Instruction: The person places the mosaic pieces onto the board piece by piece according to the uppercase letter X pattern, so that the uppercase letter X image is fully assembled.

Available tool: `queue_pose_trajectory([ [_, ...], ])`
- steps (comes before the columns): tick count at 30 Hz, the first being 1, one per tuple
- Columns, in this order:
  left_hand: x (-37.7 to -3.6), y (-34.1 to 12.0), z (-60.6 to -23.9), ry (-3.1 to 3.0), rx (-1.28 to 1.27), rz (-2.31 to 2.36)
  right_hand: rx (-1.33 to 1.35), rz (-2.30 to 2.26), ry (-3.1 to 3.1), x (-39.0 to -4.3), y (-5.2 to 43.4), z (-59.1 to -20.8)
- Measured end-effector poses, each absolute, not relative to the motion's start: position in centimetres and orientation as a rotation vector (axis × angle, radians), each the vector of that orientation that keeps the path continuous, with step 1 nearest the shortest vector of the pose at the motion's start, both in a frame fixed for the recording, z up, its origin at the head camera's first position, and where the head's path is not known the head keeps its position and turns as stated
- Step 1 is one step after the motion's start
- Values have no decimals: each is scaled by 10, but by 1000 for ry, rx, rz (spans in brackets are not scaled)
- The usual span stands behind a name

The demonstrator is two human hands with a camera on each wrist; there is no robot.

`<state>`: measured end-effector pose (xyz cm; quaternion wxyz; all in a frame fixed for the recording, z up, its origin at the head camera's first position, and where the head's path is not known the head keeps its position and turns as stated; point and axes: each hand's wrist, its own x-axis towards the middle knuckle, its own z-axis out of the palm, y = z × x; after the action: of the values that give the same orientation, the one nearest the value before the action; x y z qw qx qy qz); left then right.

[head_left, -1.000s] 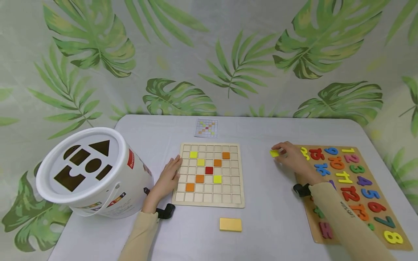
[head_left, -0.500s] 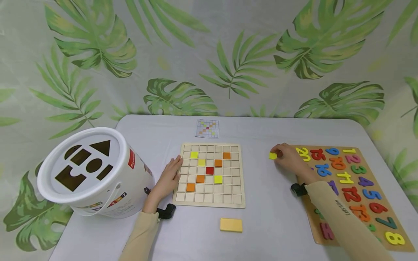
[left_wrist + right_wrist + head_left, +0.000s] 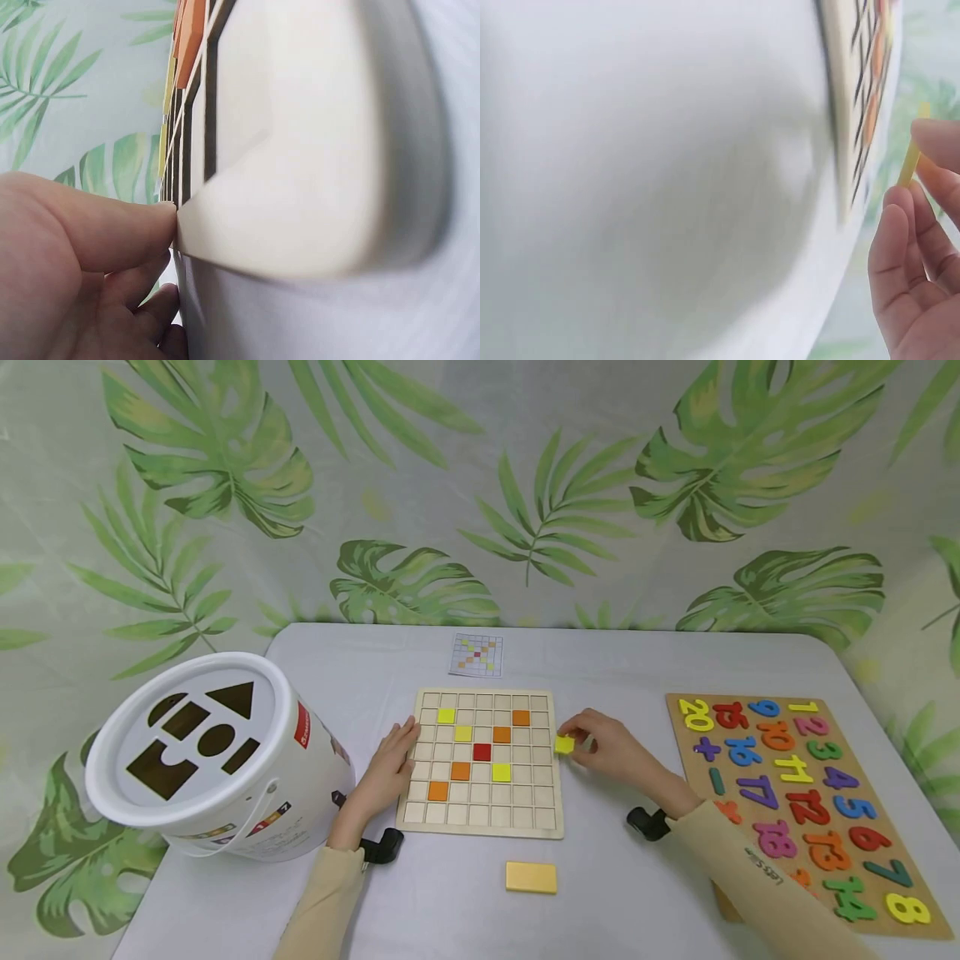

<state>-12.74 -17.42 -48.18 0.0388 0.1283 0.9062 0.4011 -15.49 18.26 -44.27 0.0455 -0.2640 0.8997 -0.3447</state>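
Note:
A wooden grid board lies mid-table, with yellow, orange and red square tiles in some cells, forming diagonal lines. Along its left edge rests my left hand, fingers extended; in the left wrist view the thumb touches the board's rim. My right hand pinches a yellow square tile between thumb and fingers, right at the board's right edge. The right wrist view shows this tile edge-on in the fingertips. A small printed card behind the board carries a coloured-square pattern on a grid.
At the left stands a white bucket whose lid has shaped holes. A number puzzle board with colourful numerals lies at the right, partly under the right sleeve. A yellow rectangular block lies in front of the grid board.
My right hand has carried the yellow tile leftward from beside the number board to the grid board's right edge. My left hand has stayed in place.

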Motion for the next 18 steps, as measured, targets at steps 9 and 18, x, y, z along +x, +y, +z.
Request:
queue_pose_trajectory([
  [9, -128, -174, -482, 2769, 393, 1237, -906, -1031, 2551, -127, 141, -448],
  [18, -128, -175, -483, 2774, 386, 1218, -983, -912, 2576, -119, 131, -457],
])
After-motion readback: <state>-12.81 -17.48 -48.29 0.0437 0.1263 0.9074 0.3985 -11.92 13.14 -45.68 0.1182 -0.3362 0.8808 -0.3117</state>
